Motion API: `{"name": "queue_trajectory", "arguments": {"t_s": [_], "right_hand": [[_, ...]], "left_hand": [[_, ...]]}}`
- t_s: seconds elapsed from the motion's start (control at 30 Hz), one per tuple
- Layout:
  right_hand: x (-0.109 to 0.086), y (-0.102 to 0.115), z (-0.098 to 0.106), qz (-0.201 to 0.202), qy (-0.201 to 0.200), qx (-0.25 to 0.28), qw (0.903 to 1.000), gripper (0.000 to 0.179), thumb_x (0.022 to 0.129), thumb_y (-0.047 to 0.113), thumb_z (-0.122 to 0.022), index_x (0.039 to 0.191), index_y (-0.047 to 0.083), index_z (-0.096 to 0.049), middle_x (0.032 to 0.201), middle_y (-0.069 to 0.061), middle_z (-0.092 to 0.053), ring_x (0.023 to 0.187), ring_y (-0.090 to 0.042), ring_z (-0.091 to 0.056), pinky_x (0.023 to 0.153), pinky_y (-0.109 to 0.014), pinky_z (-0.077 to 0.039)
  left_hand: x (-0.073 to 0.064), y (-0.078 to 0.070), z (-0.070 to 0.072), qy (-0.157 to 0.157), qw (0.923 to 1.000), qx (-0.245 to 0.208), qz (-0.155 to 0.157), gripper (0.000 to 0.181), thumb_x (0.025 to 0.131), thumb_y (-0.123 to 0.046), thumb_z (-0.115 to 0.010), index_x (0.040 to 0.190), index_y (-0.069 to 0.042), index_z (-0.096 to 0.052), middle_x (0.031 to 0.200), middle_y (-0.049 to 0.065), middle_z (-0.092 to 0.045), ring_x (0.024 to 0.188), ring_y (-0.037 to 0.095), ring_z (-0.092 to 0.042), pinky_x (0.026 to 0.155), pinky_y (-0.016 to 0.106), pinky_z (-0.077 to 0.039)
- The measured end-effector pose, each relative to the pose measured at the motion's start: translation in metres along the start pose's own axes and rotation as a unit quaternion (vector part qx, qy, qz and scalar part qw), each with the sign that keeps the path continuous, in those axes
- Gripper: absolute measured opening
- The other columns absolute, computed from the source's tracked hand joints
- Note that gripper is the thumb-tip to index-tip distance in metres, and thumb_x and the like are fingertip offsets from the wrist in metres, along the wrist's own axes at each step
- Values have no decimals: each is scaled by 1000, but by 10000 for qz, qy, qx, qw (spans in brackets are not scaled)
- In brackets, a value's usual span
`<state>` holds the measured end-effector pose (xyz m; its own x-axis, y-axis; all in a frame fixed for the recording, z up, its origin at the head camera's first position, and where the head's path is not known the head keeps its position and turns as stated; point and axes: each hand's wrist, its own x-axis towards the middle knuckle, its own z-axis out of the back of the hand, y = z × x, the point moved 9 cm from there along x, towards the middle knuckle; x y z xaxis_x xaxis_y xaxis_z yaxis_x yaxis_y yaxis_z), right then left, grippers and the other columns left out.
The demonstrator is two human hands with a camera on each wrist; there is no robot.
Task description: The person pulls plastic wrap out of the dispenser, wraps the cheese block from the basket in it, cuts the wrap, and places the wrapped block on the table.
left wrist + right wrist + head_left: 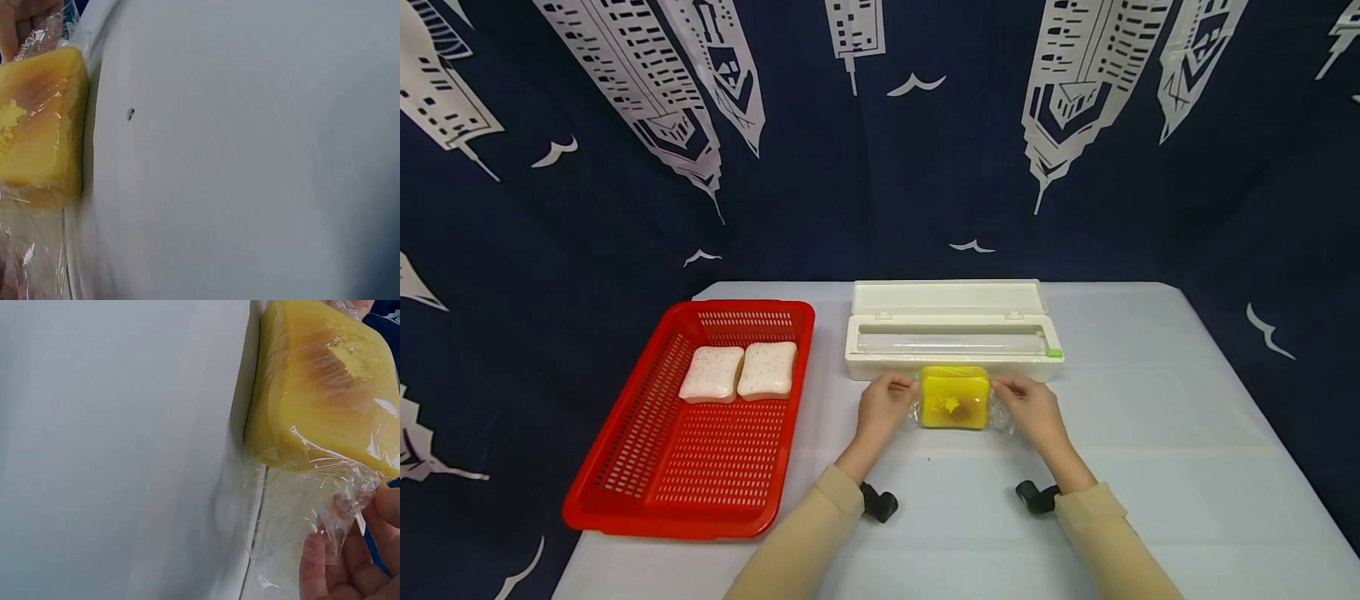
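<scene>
A yellow, bread-like block (pixel 955 398) with rounded corners, a brownish patch and a pale yellow mark is wrapped in clear cling film (pixel 312 506). It stands at mid-table, right in front of the white film box. At its left side my left hand (pixel 886 408) pinches the gathered end of the film. My right hand (pixel 1032 408) pinches the film's other end, thumb against fingers, as the right wrist view shows closely. Loose film hangs crumpled at both sides of the block. In the left wrist view my left hand is mostly out of frame.
A white cling film box (pixel 951 367) lies with its lid (pixel 947 297) raised, a film roll (pixel 951 342) inside and a green tab (pixel 1054 353) at its right. To the left, a red basket (pixel 715 521) holds two white, speckled bread-like slices (pixel 711 373). A dark printed curtain (pixel 880 183) hangs behind.
</scene>
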<state>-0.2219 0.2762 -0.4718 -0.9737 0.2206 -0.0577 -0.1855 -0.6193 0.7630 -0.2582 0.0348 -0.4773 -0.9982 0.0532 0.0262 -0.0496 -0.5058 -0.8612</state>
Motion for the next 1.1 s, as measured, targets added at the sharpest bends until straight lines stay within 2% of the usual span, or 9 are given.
{"name": "queue_trajectory", "arguments": {"t_s": [0.1,0.23,0.33,0.4,0.47,0.57,0.77,0.9,1.1], "right_hand": [[-1,3,9,78,-196,-59,9998,32,99,23,-58,119,0,-68,122,-21,-66,111,-37,-62,91,-48,-52],[-1,9,33,306,-952,-94,9949,23,96,16,-61,111,0,-70,116,-21,-65,107,-37,-60,91,-49,-50],[4,11,52,452,-1470,-164,9880,21,94,12,-64,108,-2,-70,113,-22,-62,105,-38,-58,90,-49,-47],[9,11,61,518,-1564,-243,9860,23,92,11,-66,111,-3,-68,116,-24,-58,108,-40,-53,90,-51,-44],[16,10,65,549,-1423,-378,9876,31,91,12,-68,118,-3,-65,125,-27,-53,115,-43,-47,92,-53,-41],[29,6,64,492,-956,-485,9930,45,90,16,-70,130,0,-59,138,-31,-41,124,-47,-36,95,-59,-37],[51,-7,46,232,291,-555,9978,72,88,30,-74,147,4,-42,151,-38,-19,137,-58,-21,105,-71,-30],[56,-14,37,297,695,-711,9946,79,86,34,-75,148,2,-38,148,-43,-19,136,-60,-23,106,-72,-27],[57,-22,39,469,573,-911,9931,75,87,30,-76,146,1,-41,143,-42,-30,132,-57,-30,104,-71,-30]], "left_hand": [[-2,-12,10,-370,9978,289,-466,13,86,-13,-74,97,-9,-69,103,9,-65,103,27,-58,91,41,-43],[-3,-31,25,-803,9925,119,-917,15,84,-2,-67,97,-7,-67,106,9,-61,106,28,-50,92,44,-36],[1,-46,29,-831,9900,-45,-1137,16,85,-1,-64,98,-9,-67,107,7,-60,106,25,-48,94,43,-35],[6,-58,27,-624,9900,-20,-1266,15,87,-2,-63,99,-10,-68,108,5,-61,107,24,-49,97,42,-36],[11,-71,20,-300,9898,108,-1392,13,90,-6,-64,100,-12,-69,112,4,-63,111,23,-50,98,41,-38],[18,-90,4,270,9869,457,-1523,12,93,-12,-63,103,-13,-70,120,3,-65,118,23,-51,103,40,-40],[22,-114,-38,1042,9703,1275,-1769,14,95,-18,-64,106,-19,-72,125,-1,-67,126,21,-50,109,36,-38],[21,-121,-60,1299,9603,1684,-1805,16,96,-20,-63,108,-22,-73,127,-4,-66,127,20,-50,109,33,-38],[21,-131,-85,1341,9504,2084,-1881,20,97,-20,-62,111,-24,-74,127,-7,-67,125,17,-54,107,33,-41]]}}
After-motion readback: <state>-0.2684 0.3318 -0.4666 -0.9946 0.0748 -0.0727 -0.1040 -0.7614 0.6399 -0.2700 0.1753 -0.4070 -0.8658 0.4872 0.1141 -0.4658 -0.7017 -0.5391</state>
